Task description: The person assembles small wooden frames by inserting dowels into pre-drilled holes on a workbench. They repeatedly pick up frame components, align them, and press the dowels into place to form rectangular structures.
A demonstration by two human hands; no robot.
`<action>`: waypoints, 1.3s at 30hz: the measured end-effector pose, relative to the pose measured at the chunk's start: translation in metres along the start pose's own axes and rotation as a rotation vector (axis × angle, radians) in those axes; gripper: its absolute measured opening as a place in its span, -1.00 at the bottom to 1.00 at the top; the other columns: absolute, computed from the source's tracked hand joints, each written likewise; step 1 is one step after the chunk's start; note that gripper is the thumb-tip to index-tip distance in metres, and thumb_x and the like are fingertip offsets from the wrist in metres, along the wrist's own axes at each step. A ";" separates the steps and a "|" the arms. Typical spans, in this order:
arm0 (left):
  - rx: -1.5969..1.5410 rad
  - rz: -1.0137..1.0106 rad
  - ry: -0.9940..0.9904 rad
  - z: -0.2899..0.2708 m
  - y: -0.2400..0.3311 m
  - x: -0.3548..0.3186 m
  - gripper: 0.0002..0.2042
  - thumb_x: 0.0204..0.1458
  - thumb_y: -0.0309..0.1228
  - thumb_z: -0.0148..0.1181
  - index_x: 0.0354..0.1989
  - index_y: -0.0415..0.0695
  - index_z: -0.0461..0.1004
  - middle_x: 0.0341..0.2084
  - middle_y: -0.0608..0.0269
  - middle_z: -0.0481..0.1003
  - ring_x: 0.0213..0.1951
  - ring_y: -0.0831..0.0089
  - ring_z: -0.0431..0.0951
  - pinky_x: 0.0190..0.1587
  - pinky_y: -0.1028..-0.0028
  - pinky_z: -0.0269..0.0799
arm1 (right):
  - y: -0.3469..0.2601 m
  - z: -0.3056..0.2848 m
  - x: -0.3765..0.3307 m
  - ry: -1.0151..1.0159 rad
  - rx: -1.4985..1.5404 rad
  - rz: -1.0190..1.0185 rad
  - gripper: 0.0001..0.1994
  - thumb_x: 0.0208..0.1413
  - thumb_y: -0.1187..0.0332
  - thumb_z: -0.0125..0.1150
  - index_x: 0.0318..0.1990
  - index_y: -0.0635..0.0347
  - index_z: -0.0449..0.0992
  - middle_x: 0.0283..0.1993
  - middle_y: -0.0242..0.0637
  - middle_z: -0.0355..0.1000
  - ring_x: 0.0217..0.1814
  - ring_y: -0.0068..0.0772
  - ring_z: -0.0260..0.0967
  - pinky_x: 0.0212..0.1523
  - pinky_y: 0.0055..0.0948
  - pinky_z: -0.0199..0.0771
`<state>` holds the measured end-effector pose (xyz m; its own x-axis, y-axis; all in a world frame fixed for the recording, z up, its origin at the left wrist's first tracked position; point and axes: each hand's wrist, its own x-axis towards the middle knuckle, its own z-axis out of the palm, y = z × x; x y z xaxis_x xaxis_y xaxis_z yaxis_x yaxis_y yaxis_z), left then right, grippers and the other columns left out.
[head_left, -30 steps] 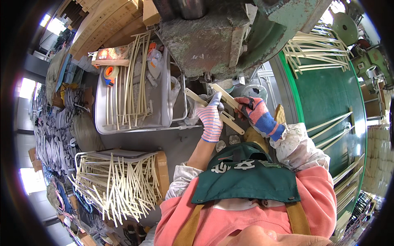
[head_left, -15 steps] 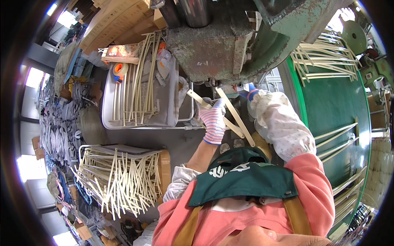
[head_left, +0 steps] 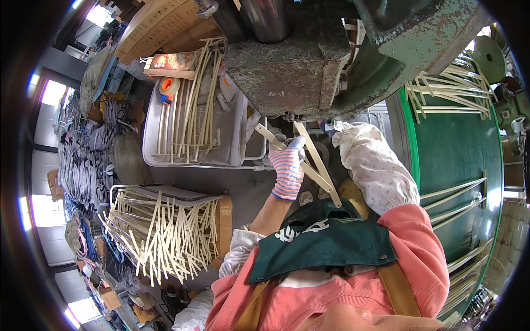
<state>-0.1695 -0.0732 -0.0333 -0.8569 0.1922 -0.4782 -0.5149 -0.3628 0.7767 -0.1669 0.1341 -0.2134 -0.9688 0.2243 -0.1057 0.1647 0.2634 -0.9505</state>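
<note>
My left hand [head_left: 287,160], in a pink-and-blue striped glove, is closed round a flat cream strip [head_left: 316,177] with small holes near its ends. A second cream strip [head_left: 313,147] slants beside it, its far end under the press head [head_left: 281,77]. The two strips cross or meet near my apron; whether they are joined I cannot tell. My right hand [head_left: 329,128], in a blue glove, is at the underside of the press, right of the second strip's far end. The press and a pale patterned sleeve [head_left: 375,160] hide most of it, fingers included.
At left, a white tray [head_left: 243,129] carries long cream strips, a tape roll [head_left: 167,88] and a small box [head_left: 172,65]. Nearer me, many strips [head_left: 165,237] are heaped on a rack beside cardboard. A green table [head_left: 458,143] with more strips stands at right.
The whole view has shifted slightly. My right hand is now more hidden beneath the press. My left hand keeps its grip, and the strips' near ends sit slightly closer to me.
</note>
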 end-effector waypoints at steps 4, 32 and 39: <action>0.024 0.047 0.020 0.002 -0.003 0.004 -0.58 -0.20 -0.66 0.28 -0.20 -0.09 0.21 -0.69 0.36 0.37 -0.75 0.64 0.27 -0.71 0.63 0.12 | -0.001 -0.002 -0.003 -0.005 0.012 0.003 -0.77 0.02 0.28 0.11 -0.23 0.23 0.49 -0.32 -0.18 0.47 -0.28 -0.26 0.42 -0.22 -0.38 0.41; 0.576 -0.045 -0.545 -0.053 0.046 -0.012 -0.45 0.17 -0.55 -0.14 0.32 0.16 -0.03 -0.67 0.32 0.37 -0.80 0.66 0.25 -0.78 0.67 0.14 | -0.113 0.020 -0.041 0.018 -0.649 -0.226 -0.69 0.15 0.26 -0.03 0.05 0.04 0.29 -0.15 -0.17 0.43 -0.23 -0.26 0.41 -0.22 -0.34 0.40; 0.570 -0.064 -0.638 -0.046 0.042 0.000 -0.46 0.16 -0.51 -0.08 0.32 0.13 0.01 -0.65 0.38 0.33 -0.72 0.72 0.21 -0.71 0.71 0.16 | -0.155 0.019 -0.099 -0.248 0.145 0.286 -0.38 0.21 0.46 -0.16 0.36 -0.29 -0.19 -0.39 -0.19 0.45 -0.52 -0.55 0.48 -0.64 -0.54 0.49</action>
<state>-0.1901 -0.1309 -0.0194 -0.5875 0.7346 -0.3394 -0.3499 0.1476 0.9251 -0.1003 0.0528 -0.0610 -0.9058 0.0315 -0.4225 0.4237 0.0837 -0.9019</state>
